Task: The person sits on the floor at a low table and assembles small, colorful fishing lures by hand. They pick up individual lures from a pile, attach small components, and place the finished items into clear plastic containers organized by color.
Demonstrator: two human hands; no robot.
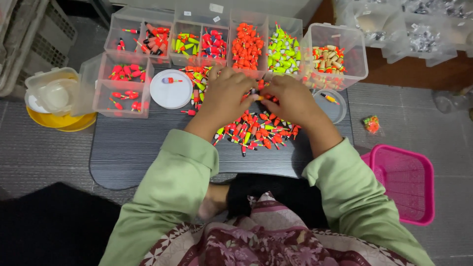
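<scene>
- Already, much of the sorting looks done: the clear plastic bins along the far edge of the table (148, 162) hold fishing floats grouped by colour, one bin of plain orange floats (246, 45), one of yellow-green floats (282, 50), one of tan and red floats (327, 60)
- What is left, by my judgement, is the loose pile of mixed floats (258, 130) lying on the table just in front of the hands, a fair heap of orange, red, yellow and white pieces
- The left hand (224, 96) and the right hand (293, 98) meet over the far edge of that pile; the right hand's fingers are pinched together on a small orange float (260, 97), while the left hand's fingers curl downward and I cannot tell whether they grip anything
- The floats are small, smooth and glossy, oval or teardrop in body with thin stems, painted in bright fluorescent bands
- A round white lid (171, 89) beside the left hand carries a single float; a second round lid (331, 104) sits by the right hand with one more
- The table is dark with a fine ribbed grain and rounded corners
- A pink plastic mesh basket (401, 182) stands on the grey floor to the right; a stack of yellow and white tubs (54, 106) sits to the left
- Soft, pale green sleeves (182, 172) cover both forearms
</scene>
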